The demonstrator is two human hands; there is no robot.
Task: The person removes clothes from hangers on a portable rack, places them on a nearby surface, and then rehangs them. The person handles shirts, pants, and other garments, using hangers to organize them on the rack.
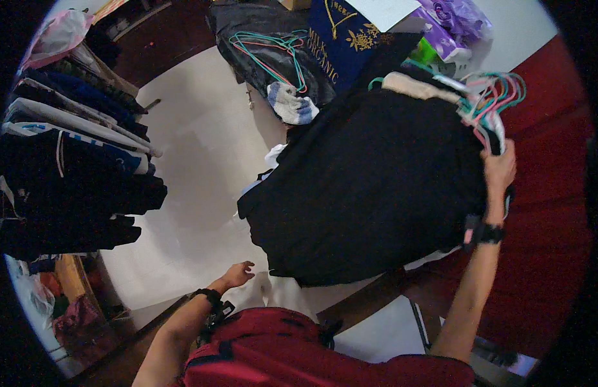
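Observation:
A pile of hung garments with a black shirt [366,184] on top spreads before me over the red bed cover. Pink, green and white plastic hangers [497,96] stick out bunched together at the collars, on the upper right. My right hand [501,163] is closed around the garments' collar edge just below those hanger hooks; its palm side is hidden. My left hand [239,274] hangs empty over the pale floor, fingers slightly bent and apart, left of the black shirt's lower edge. Each wrist wears a dark band.
Clothes [81,145] hang in a row on the left above the pale floor [192,169]. Loose hangers [275,58] and a grey-and-white cloth [291,104] lie on black plastic at the back, beside a dark blue bag [335,46]. The red cover [545,232] extends at right.

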